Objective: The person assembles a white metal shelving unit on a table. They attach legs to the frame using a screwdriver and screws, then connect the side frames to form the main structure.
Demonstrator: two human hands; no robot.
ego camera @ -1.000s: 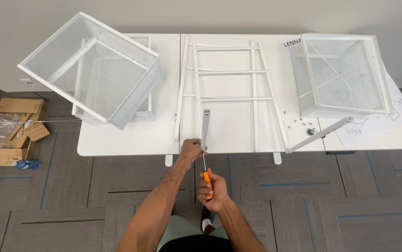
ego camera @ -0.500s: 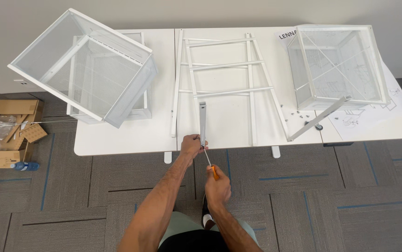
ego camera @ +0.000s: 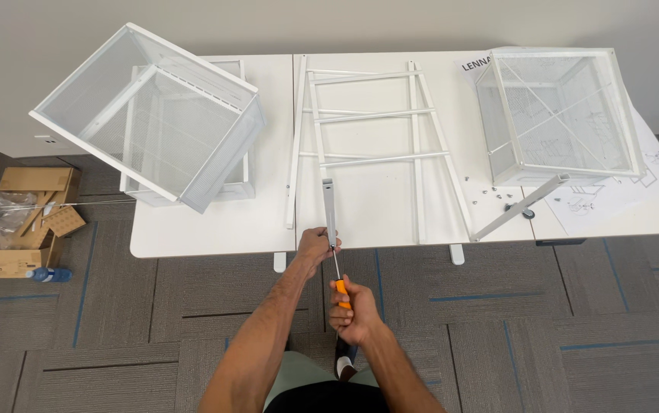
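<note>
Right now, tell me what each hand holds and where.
Left hand grips the grey metal bar at its near end; right hand holds the screwdriver by its orange handle.

Matt white metal mesh baskets (ego camera: 146, 126), smooth white table (ego camera: 207, 233), seemingly plastic orange screwdriver handle (ego camera: 342, 294), brown cardboard box (ego camera: 19, 222)

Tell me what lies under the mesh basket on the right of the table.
Under the right mesh basket, printed instruction sheets stick out onto the white table. How far they run beneath is only faintly visible through the mesh.
</note>
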